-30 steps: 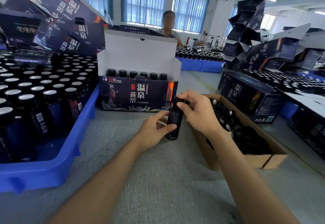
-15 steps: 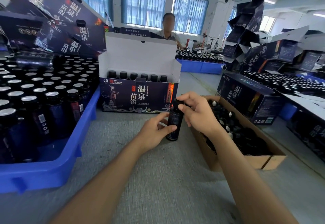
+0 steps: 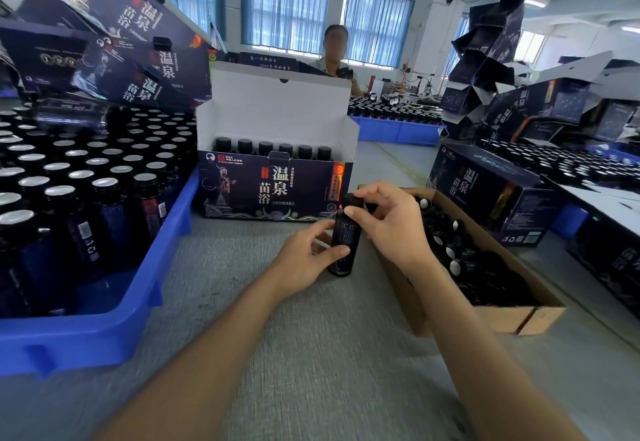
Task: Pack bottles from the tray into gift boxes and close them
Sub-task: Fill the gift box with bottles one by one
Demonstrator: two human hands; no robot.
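A blue plastic tray (image 3: 114, 316) packed with dark, silver-topped bottles (image 3: 69, 198) stood at the left of the grey, ribbed table (image 3: 329, 354). Tilted dark printed boxes (image 3: 138, 42) were heaped behind it. Straight ahead stood the open gift box (image 3: 273, 191), its white flap raised, with six black tops (image 3: 266, 146) in a row along its back wall. A shallow brown cardboard carton (image 3: 502, 319) of loose black caps lay at the right, just beside the right wrist, and a closed box (image 3: 491, 198) stood beyond it. Another person (image 3: 334, 49) sat across the room, partly hidden by the flap.

In front of the gift box, the bottle (image 3: 343, 246), a slim, glossy dark cylinder, stood upright. The left hand (image 3: 308, 257) gripped its body, thumb across the front. The right hand (image 3: 391, 222) pinched the round black cap (image 3: 353, 201) at its top; whether the cap was seated could not be told.
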